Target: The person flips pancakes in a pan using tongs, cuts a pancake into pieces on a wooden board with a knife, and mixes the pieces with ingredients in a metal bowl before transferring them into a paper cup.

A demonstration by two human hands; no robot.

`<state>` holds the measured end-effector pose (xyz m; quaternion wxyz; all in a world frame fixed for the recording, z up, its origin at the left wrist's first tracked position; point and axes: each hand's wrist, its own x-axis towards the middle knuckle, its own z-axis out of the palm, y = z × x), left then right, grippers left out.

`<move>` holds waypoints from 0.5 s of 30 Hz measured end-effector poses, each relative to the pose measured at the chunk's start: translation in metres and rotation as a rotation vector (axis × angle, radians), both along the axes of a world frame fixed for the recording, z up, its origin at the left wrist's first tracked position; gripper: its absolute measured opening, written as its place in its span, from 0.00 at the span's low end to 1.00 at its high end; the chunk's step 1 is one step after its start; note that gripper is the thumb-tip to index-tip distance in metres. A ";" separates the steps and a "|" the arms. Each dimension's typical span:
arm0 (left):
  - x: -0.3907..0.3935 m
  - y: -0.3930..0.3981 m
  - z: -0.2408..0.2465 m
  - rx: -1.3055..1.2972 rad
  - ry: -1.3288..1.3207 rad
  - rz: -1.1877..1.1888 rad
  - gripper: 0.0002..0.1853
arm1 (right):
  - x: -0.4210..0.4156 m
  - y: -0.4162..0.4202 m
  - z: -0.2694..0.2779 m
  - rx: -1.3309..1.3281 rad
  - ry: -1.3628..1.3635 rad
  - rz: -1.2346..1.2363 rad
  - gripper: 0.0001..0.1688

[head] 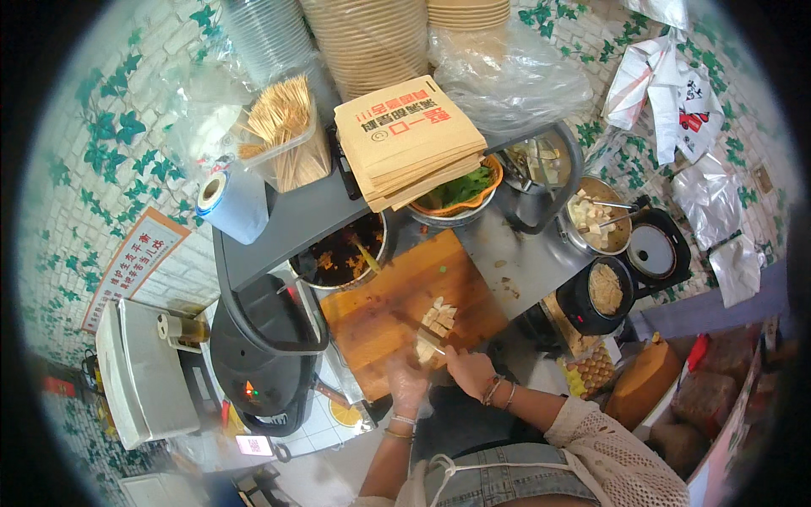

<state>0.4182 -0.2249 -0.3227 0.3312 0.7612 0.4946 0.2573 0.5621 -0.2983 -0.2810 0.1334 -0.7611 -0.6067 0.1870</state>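
On a wooden cutting board (469, 272) lies a pile of pale, chopped food pieces (439, 317). My right hand (470, 372) is closed on the handle of a knife (432, 341), whose blade lies across the pale food at the lower part of the board. My left hand (407, 383), in what looks like a clear plastic glove, is at the board's lower edge beside the uncut-looking pale piece (426, 352); its fingers are blurred, and whether they grip the piece is not clear. A small green bit (442, 270) lies farther up the board.
Behind the board stand a pot of dark liquid (339, 253) and an orange basket of greens (466, 190). A black electric appliance (263, 361) is at left. At right are a pot of pale pieces (595, 215) and a black cooker (602, 295). Paper bags (405, 139) lie on the raised shelf (285, 234).
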 end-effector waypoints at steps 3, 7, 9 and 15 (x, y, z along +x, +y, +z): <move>-0.006 -0.006 -0.023 0.003 -0.051 -0.016 0.18 | -0.005 0.002 -0.006 -0.143 0.016 0.012 0.10; 0.004 -0.006 -0.013 0.060 0.020 0.024 0.19 | -0.009 0.018 -0.028 -0.097 0.102 0.000 0.11; 0.007 -0.005 -0.010 0.016 0.037 0.017 0.19 | -0.004 0.037 -0.047 -0.115 0.025 0.007 0.12; -0.003 -0.012 0.012 0.008 0.045 0.150 0.16 | -0.003 0.019 -0.017 -0.009 0.032 0.052 0.11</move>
